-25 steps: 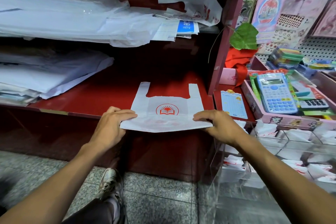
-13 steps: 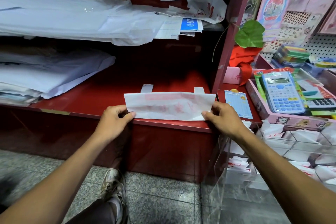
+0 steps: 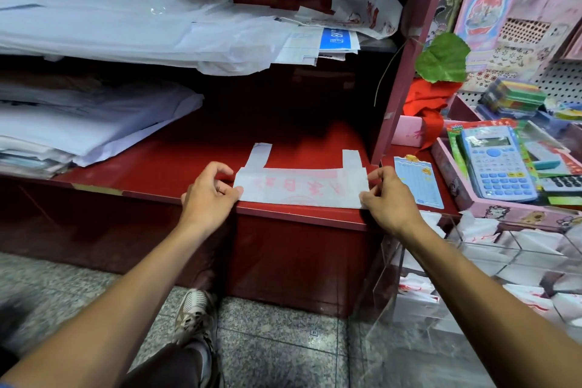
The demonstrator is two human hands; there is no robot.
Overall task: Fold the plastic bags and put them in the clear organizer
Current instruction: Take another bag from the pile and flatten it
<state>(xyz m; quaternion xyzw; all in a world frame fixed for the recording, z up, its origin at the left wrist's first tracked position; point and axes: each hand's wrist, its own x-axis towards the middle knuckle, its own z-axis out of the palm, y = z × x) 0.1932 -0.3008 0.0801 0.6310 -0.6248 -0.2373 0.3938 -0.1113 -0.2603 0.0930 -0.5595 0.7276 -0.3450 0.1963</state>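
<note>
Red shelf (image 3: 163,167), lower level of a dark red wooden unit, serves as the work surface; speckled stone floor (image 3: 283,350) below it. White plastic bag (image 3: 302,187) lies flat near the shelf's front edge, folded over once into a wide strip, faint red print showing through the top layer. Two handle loops stick out from under the strip on the far side, flat on the shelf.

Left hand (image 3: 209,195): at the strip's left end, thumb on its near left corner; other fingers curled above the far left corner, contact there not clear. Right hand (image 3: 389,195): fingers and thumb pinch the strip's right end, at both corners.

Clear organizer (image 3: 504,264) stands to the right, below the shelf level, divided into compartments; several hold folded white bags with red print. Exact count per compartment cannot be told.

Stacks of white sheets (image 3: 94,123) lie on the left part of the shelf, well apart from the bag. Upper shelf carries more white sheets and a loose white bag (image 3: 349,6). To the right of the upright: a pink tray (image 3: 491,201) with a blue calculator (image 3: 497,164), a small blue card (image 3: 415,181) just beside the right hand, a green leaf (image 3: 444,57) above. One shoe (image 3: 195,315) visible on the floor.
</note>
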